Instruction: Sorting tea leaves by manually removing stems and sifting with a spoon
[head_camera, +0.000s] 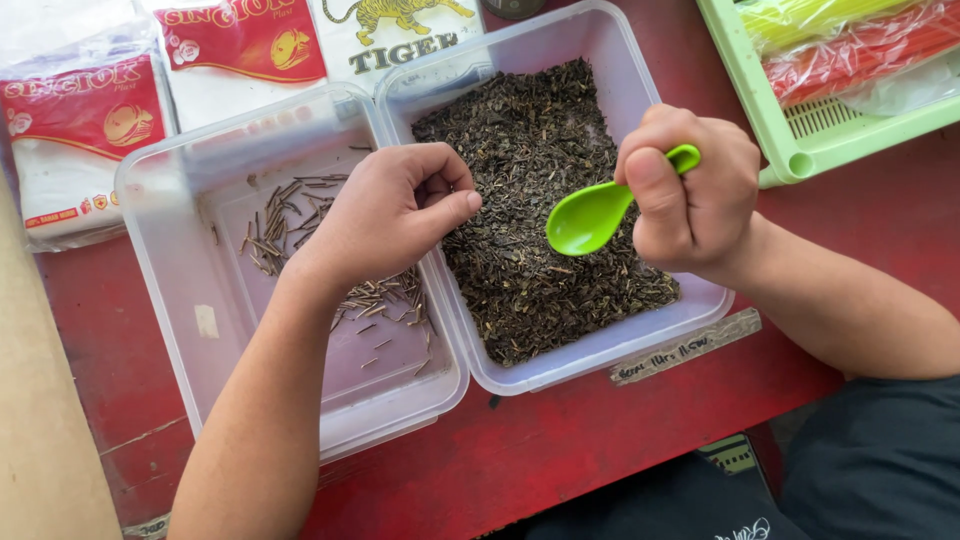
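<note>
Two clear plastic tubs sit side by side on a red table. The right tub (600, 350) is filled with dark loose tea leaves (540, 180). In the left tub (180, 290) lie several thin brown stems (285, 215). My right hand (690, 190) grips a bright green plastic spoon (590, 215), its empty bowl hovering over the tea leaves. My left hand (395, 205) is curled over the wall between the tubs, fingers pinched together; whether they hold anything is hidden.
White packets with red labels (85, 130) lie at the back left. A light green tray (800, 140) with coloured plastic wrappers stands at the back right. The red table edge (500, 460) is close to my body.
</note>
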